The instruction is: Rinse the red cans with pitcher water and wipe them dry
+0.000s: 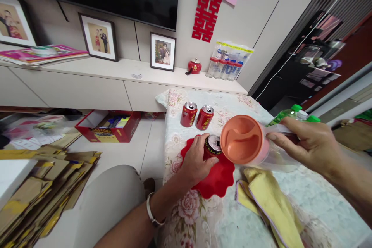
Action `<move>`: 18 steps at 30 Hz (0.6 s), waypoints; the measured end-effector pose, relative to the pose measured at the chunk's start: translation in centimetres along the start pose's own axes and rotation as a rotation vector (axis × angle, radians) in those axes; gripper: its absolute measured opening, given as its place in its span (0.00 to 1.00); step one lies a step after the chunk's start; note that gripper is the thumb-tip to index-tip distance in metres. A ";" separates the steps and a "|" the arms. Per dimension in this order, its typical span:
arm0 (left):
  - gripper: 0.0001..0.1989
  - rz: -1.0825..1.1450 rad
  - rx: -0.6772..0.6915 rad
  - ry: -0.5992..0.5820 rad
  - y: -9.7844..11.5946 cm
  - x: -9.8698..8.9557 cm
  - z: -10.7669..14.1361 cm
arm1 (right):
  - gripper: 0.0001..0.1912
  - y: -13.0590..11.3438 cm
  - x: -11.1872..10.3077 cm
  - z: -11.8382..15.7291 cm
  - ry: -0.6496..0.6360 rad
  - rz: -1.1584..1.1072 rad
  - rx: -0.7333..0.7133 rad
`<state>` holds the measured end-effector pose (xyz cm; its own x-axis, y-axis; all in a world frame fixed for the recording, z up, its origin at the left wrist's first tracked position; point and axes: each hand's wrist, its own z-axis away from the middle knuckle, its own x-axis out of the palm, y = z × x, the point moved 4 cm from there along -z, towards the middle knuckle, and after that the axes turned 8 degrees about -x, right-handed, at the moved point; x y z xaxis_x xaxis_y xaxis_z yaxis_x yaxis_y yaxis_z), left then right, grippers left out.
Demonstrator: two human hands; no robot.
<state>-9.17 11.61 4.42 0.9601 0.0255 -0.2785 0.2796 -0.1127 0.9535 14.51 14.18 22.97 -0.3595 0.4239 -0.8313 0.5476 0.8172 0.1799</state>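
My left hand point(195, 159) is wrapped round a red drink can point(214, 144), its top tab side facing up. The can is in a red wavy-edged dish point(219, 180). With my right hand point(309, 145) I grip the handle of a plastic pitcher with an orange lid point(242, 139). The pitcher leans left, its rim close by the can's top; whether liquid flows I cannot tell. Two more red cans, one on the left point(188, 115) and one on the right point(205, 117), stand behind the dish. A yellow cloth point(271, 207) lies crumpled in front of the pitcher.
A flowered tablecloth point(188, 207) covers the table. Green-capped bottles point(290, 112) stand at the right. On the cabinet ledge point(130, 68) are framed photos, a small red pot point(194, 66) and several red-lidded jars point(223, 69). Flattened cardboard point(49, 186) and a red box point(107, 128) lie on the floor.
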 end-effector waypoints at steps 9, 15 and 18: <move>0.36 0.014 -0.008 0.002 -0.3 -0.1 0.0 | 0.24 0.0 1.0 1.4 0.121 -0.074 0.131; 0.34 0.012 -0.005 0.014 -0.4 -0.1 0.0 | 0.26 1.6 2.0 3.5 0.232 -0.118 0.351; 0.34 0.000 0.005 0.021 -0.5 -0.1 0.0 | 0.25 3.0 2.0 4.8 0.366 -0.161 0.477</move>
<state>-9.38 11.69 4.00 0.9600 0.0468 -0.2761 0.2798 -0.1176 0.9528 19.08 15.59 19.33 -0.6548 0.4857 -0.5791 0.7123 0.6529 -0.2577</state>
